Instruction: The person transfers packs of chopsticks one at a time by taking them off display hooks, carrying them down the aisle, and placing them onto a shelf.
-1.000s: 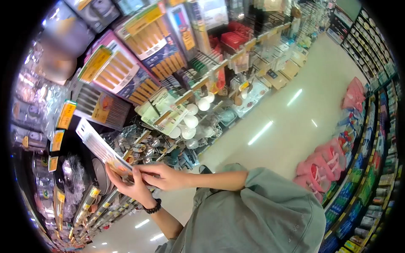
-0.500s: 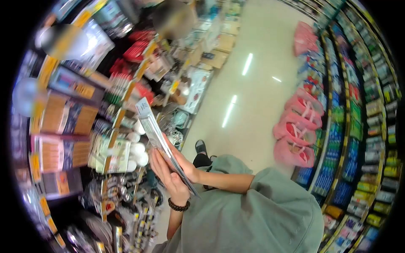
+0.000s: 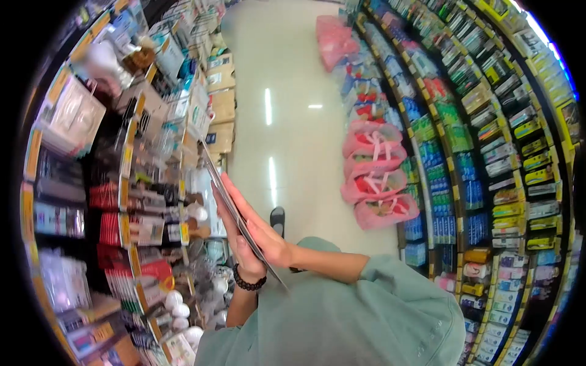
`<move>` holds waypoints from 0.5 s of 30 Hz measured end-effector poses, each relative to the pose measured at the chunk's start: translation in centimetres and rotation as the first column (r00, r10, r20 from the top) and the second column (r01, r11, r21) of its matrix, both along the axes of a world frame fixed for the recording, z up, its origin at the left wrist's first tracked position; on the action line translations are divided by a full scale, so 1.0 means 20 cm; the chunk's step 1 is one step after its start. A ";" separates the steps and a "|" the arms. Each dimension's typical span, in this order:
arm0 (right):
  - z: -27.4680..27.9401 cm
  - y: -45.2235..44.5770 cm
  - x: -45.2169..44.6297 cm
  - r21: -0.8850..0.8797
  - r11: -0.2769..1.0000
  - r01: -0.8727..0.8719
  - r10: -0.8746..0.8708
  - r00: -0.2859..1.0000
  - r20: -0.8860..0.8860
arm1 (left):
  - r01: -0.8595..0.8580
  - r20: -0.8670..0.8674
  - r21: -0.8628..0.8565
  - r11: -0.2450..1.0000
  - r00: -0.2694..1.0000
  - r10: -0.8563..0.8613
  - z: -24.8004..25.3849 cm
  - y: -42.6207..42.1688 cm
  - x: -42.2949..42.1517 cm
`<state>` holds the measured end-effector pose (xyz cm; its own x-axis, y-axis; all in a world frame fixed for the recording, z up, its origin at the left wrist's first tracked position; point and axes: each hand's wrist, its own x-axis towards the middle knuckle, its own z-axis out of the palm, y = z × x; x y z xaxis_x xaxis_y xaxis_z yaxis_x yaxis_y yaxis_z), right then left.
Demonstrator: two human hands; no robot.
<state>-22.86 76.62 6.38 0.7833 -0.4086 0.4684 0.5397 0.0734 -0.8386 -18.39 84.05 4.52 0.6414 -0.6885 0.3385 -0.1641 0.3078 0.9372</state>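
Observation:
A thin flat package (image 3: 231,201) is seen almost edge-on, tilted, its upper end toward the left shelves. My left hand (image 3: 246,256), with a dark beaded bracelet on the wrist, supports it from the left side. On the other side my right hand (image 3: 262,235) lies along it with the fingers stretched and pressed to its surface. Both hands hold the package between them, in front of the green shirt (image 3: 342,311). Its printed face cannot be read from this angle.
Shelves of kitchenware (image 3: 131,183) line the left side, with white round-headed items (image 3: 177,308) low down. Pink bags (image 3: 375,177) stand along the right shelves (image 3: 452,140). Between them runs a pale floor (image 3: 305,140), where a dark shoe (image 3: 278,221) shows.
The view has swung to the right, from the left shelves toward the aisle. The package has turned from slanting left to steeper and nearly edge-on, and my right hand now lies flatter along it.

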 end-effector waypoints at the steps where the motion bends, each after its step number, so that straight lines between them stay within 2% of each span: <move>1: 0.02 -0.10 0.05 -0.031 0.999 -0.012 0.012 1.000 -0.025 | 0.014 -0.083 -0.058 0.998 0.996 -0.018 -0.06 -0.08 0.05; 2: 0.02 -0.19 0.10 -0.055 0.998 -0.026 0.023 0.999 -0.049 | 0.024 -0.164 -0.110 0.994 0.986 -0.042 -0.11 -0.15 0.10; 3: 0.02 -0.26 0.14 -0.154 0.988 0.003 -0.013 0.998 -0.058 | 0.006 -0.215 -0.143 0.990 0.976 -0.037 -0.10 -0.24 0.15; 7: 0.07 -0.58 0.26 -0.296 0.947 0.128 -0.149 0.988 -0.051 | 0.060 -0.317 -0.284 0.957 0.936 -0.153 -0.18 -0.58 0.28; 12: 0.07 -0.95 0.18 -0.362 0.887 0.286 -0.338 0.937 -0.087 | 0.189 -0.530 -0.222 0.957 0.800 -0.281 -0.25 -0.98 0.25; 14: 0.04 -1.11 0.12 -0.368 0.862 0.349 -0.404 0.911 -0.083 | 0.308 -0.171 -0.253 0.917 0.919 -0.356 -0.22 -1.20 0.25; 15: 0.03 -1.17 0.10 -0.300 0.863 0.406 -0.448 0.890 -0.085 | 0.376 -0.039 -0.202 0.904 0.920 -0.391 -0.13 -1.30 0.27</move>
<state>-20.83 53.23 6.90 0.6287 -0.5948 0.5010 0.3361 -0.3732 -0.8648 -13.05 58.05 1.86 0.3698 -0.8157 0.4449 0.0719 0.5026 0.8615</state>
